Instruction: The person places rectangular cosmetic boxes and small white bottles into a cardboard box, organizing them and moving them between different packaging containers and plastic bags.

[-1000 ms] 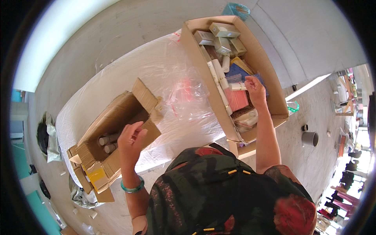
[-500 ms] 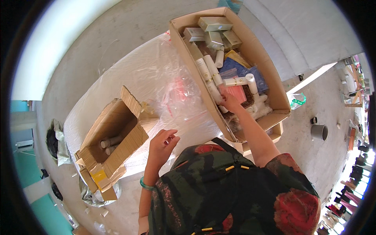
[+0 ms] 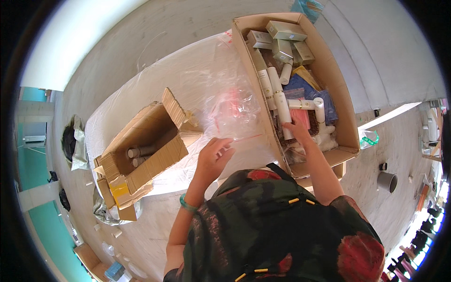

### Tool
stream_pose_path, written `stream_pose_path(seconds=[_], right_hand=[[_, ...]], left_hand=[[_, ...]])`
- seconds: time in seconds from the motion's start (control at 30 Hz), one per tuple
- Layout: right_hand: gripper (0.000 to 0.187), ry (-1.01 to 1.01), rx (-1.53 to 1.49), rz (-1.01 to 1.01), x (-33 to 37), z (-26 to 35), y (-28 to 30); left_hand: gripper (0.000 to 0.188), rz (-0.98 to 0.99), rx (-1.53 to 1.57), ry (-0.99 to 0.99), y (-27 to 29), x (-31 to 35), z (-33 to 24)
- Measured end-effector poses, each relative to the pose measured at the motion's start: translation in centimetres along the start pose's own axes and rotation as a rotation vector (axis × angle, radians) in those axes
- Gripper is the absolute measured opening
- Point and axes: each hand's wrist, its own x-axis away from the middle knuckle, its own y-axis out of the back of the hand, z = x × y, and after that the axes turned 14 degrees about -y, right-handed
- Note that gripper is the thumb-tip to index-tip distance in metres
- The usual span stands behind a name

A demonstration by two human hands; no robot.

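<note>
My right hand (image 3: 298,129) reaches into the large cardboard box (image 3: 346,101) on the right. Its fingers are closed round the lower end of a white cylindrical bottle (image 3: 282,107). Beside it lie more white bottles with gold bands, among them an upright-lying bottle (image 3: 266,87), a crosswise bottle (image 3: 300,104) and another bottle (image 3: 320,113). My left hand (image 3: 213,157) hovers over the plastic-covered table (image 3: 155,70), fingers loosely bent and apart, nothing in them. Left of it stands a smaller open cardboard box (image 3: 157,167) with a few pale cylinders (image 3: 140,151) inside.
Pale gold cartons (image 3: 286,30) fill the large box's far end, near a blue packet (image 3: 300,87) and pink packets (image 3: 299,116). Clear plastic bags (image 3: 235,105) lie between the boxes. A grey bucket (image 3: 387,182) stands on the floor to the right.
The view has swung, so the boxes appear farther right. My right hand has closed on a white bottle and shifted it slightly among the others. My left hand stays empty.
</note>
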Motion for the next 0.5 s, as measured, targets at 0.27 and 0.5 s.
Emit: stream_pose_path(seconds=[0.27,0.5], right_hand=[[0.054,0.078,0.289,-0.229,-1.6,-4.5,-1.8],[0.060,0.107,0.503,-0.380,1.1,-3.1,-3.3]], left_hand=[[0.029,0.038,0.056,0.077,-5.8,-4.0,10.8],[0.046,-0.070,-0.401,0.212,-8.4,-7.2,15.6]])
